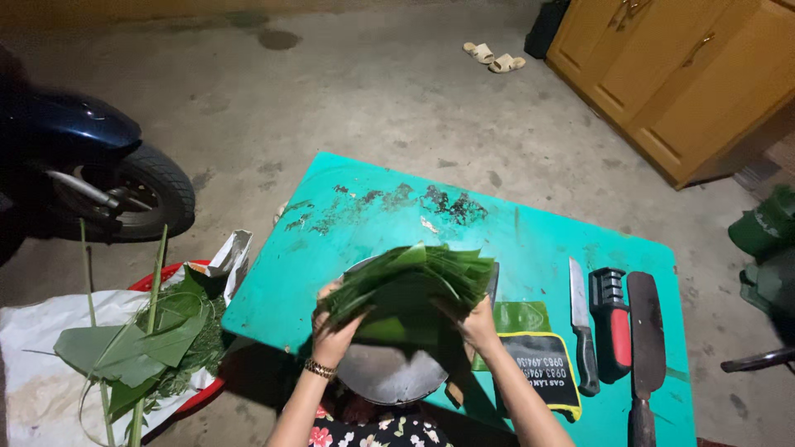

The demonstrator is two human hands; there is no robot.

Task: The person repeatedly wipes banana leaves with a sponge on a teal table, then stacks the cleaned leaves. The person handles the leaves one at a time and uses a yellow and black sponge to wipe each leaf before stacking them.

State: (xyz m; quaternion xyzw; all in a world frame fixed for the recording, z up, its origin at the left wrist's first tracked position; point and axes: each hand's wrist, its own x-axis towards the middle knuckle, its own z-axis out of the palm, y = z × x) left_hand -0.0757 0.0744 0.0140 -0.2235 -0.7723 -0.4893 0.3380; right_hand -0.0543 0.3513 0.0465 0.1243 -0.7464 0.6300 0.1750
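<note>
Stack of green leaf pieces [410, 281] was held between both hands above a round metal tray [393, 377] at the turquoise table's [538, 240] near edge. Left hand [334, 331] gripped the stack's left end, right hand [476, 323] its right end, fingers curled closed.

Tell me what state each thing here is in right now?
Leaf stack: folded, lifted, gripped by left hand and right hand.
Round metal tray: flat under the leaves.
Small knife: lying on the green table, untouched.
Cleaver: lying flat.
Knife sharpener: lying between them.
Cupboard doors: shut.
</note>
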